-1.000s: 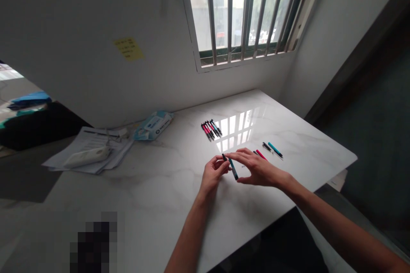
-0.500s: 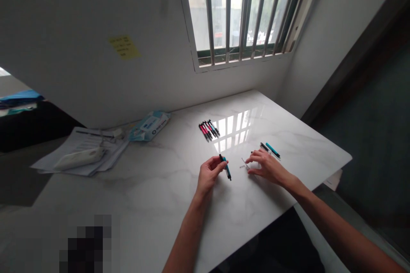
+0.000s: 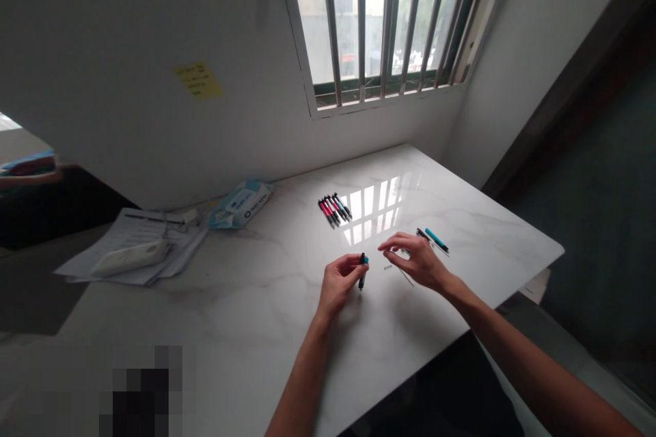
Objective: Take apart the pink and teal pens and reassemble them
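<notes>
Our left hand (image 3: 339, 281) pinches a teal pen (image 3: 362, 270) above the table (image 3: 246, 307). Whether our right hand (image 3: 421, 261), just beside, grips anything, we cannot tell.

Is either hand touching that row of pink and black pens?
No, the row of pens lies apart on the table, beyond the left hand, which holds a teal pen, and the right hand.

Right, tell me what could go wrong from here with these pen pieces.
1. The small loose part lies on the glossy table between the left hand and the right hand. A passing finger could flick it away.
2. The pen is pinched only at the left fingertips, so it may slip.
3. The thin rod by the right hand looks easy to bend or roll.
</notes>
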`<state>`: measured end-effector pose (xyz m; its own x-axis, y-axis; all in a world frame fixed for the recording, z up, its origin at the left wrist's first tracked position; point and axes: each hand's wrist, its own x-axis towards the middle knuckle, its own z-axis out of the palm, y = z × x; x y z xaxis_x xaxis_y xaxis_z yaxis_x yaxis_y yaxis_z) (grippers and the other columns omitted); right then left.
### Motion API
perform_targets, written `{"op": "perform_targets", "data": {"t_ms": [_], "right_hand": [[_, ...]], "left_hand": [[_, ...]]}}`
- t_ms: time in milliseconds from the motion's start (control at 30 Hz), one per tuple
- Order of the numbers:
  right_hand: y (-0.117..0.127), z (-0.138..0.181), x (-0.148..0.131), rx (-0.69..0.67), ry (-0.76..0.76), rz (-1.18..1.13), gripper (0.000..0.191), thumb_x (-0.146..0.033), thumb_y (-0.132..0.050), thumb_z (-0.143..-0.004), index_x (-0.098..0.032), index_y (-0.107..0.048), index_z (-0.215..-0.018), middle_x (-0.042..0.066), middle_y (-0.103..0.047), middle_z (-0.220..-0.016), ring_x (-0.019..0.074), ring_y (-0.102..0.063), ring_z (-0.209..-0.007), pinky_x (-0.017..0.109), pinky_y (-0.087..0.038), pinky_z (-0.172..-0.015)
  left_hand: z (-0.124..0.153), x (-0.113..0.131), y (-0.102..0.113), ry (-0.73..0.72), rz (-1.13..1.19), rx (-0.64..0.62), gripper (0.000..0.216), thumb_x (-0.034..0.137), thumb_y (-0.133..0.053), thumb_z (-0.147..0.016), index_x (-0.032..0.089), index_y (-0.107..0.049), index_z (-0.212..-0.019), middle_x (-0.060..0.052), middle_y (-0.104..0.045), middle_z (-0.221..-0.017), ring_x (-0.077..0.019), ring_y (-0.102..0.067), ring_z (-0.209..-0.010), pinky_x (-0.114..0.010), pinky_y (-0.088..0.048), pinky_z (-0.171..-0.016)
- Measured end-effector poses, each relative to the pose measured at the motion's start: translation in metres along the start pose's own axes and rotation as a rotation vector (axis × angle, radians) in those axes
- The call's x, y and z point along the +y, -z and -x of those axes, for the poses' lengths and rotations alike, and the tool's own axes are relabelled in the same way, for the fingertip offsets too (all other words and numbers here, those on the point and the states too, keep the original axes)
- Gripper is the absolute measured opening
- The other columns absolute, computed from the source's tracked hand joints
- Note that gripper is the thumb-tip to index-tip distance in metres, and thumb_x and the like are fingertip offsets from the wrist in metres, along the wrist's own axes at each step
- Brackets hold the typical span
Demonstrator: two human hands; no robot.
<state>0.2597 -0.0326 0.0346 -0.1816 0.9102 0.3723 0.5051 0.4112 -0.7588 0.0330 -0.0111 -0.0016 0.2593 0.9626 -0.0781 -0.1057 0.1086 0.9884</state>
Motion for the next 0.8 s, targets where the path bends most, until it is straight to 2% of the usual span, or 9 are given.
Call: {"op": "perform_targets", "data": {"t_ms": [100, 200, 333, 400, 567, 800], "right_hand": [[-0.005, -0.005, -0.006, -0.029, 0.044, -0.038, 0.018, -0.021, -0.065, -0.098, -0.026, -0.079, -0.107, 0.003, -0.079, -0.103, 0.0172, -0.074, -0.087, 0.029, -0.058, -0.080], [-0.009, -0.007, -0.009, -0.044, 0.030, -0.040, 0.019, -0.020, -0.067, -0.096, -0.024, -0.076, -0.113, 0.002, -0.079, -0.092, 0.0166, -0.074, -0.080, 0.029, -0.058, -0.077], [-0.010, -0.009, -0.010, -0.085, 0.050, 0.005, 0.007, -0.021, -0.072, -0.095, -0.023, -0.077, -0.099, 0.001, -0.079, -0.088, 0.0171, -0.074, -0.078, 0.028, -0.057, -0.073], [-0.010, -0.011, -0.011, -0.103, 0.076, 0.020, 0.008, -0.021, -0.071, -0.096, -0.024, -0.079, -0.096, 0.002, -0.080, -0.091, 0.0179, -0.074, -0.080, 0.029, -0.056, -0.074], [-0.012, -0.010, -0.009, -0.124, 0.078, -0.004, 0.011, -0.025, -0.069, -0.098, -0.026, -0.080, -0.100, 0.003, -0.081, -0.095, 0.0193, -0.076, -0.082, 0.030, -0.057, -0.076], [-0.013, -0.007, -0.009, -0.134, -0.030, -0.157, 0.024, -0.035, -0.073, -0.095, -0.026, -0.074, -0.117, 0.002, -0.081, -0.092, 0.0195, -0.077, -0.085, 0.030, -0.061, -0.078]], "left_hand": [[0.000, 0.000, 0.001, -0.003, -0.018, -0.006, 0.036, 0.038, -0.091, -0.071, 0.015, -0.082, -0.097, -0.010, -0.081, -0.091, -0.0208, -0.073, -0.083, -0.031, -0.057, -0.079], [0.000, 0.000, 0.001, -0.011, -0.037, -0.011, 0.036, 0.039, -0.090, -0.072, 0.015, -0.083, -0.097, -0.010, -0.080, -0.089, -0.0189, -0.071, -0.078, -0.028, -0.054, -0.070], [0.001, 0.002, 0.000, -0.006, -0.041, -0.022, 0.035, 0.040, -0.090, -0.071, 0.015, -0.083, -0.095, -0.008, -0.078, -0.085, -0.0147, -0.065, -0.068, -0.024, -0.046, -0.060], [0.002, 0.003, 0.000, -0.005, -0.047, -0.028, 0.034, 0.040, -0.089, -0.072, 0.015, -0.083, -0.094, -0.007, -0.078, -0.083, -0.0128, -0.062, -0.065, -0.023, -0.042, -0.057], [0.002, 0.004, 0.000, -0.026, -0.050, -0.045, 0.030, 0.038, -0.088, -0.073, 0.015, -0.083, -0.092, -0.007, -0.077, -0.082, -0.0138, -0.064, -0.069, -0.024, -0.045, -0.063], [0.003, 0.003, -0.002, -0.018, -0.054, -0.073, 0.030, 0.037, -0.088, -0.074, 0.015, -0.083, -0.094, -0.007, -0.078, -0.082, -0.0137, -0.063, -0.067, -0.025, -0.047, -0.065]]}}
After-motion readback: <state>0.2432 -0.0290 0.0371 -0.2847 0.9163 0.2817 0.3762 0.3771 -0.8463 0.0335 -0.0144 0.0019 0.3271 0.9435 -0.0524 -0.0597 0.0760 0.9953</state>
